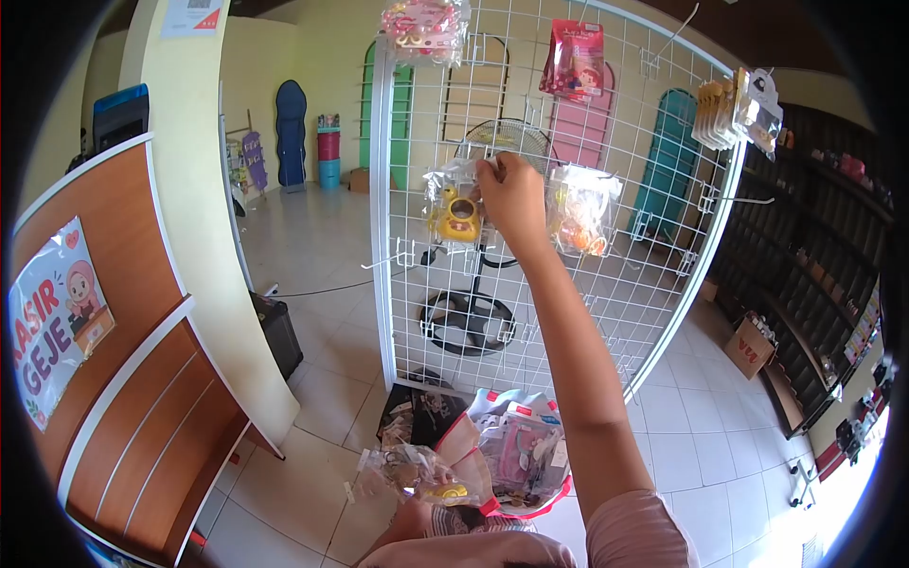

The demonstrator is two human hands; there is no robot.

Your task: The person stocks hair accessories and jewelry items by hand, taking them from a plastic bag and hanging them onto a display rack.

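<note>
My right hand (pixel 513 194) is raised to the white wire grid rack (pixel 653 123), its fingers pinched at the top edge of a clear packet (pixel 456 210). Inside that packet is a yellow item with a round dark opening. Low in the view, my left hand (pixel 413 511) is partly hidden under several clear packets (pixel 417 473) that it holds; one shows something yellow. Just right of them, an open bag (pixel 521 450) is full of more packaged goods. Another clear packet with orange pieces (pixel 579 216) hangs on the rack right of my right hand.
Pink packets (pixel 424 30), a red pouch (pixel 574 59) and a row of carded items (pixel 720 109) hang higher up. Bare hooks (pixel 748 200) stick out from the grid. Behind it stands a fan (pixel 469 322). A wooden counter (pixel 142 407) is at left, dark shelves (pixel 805 218) at right.
</note>
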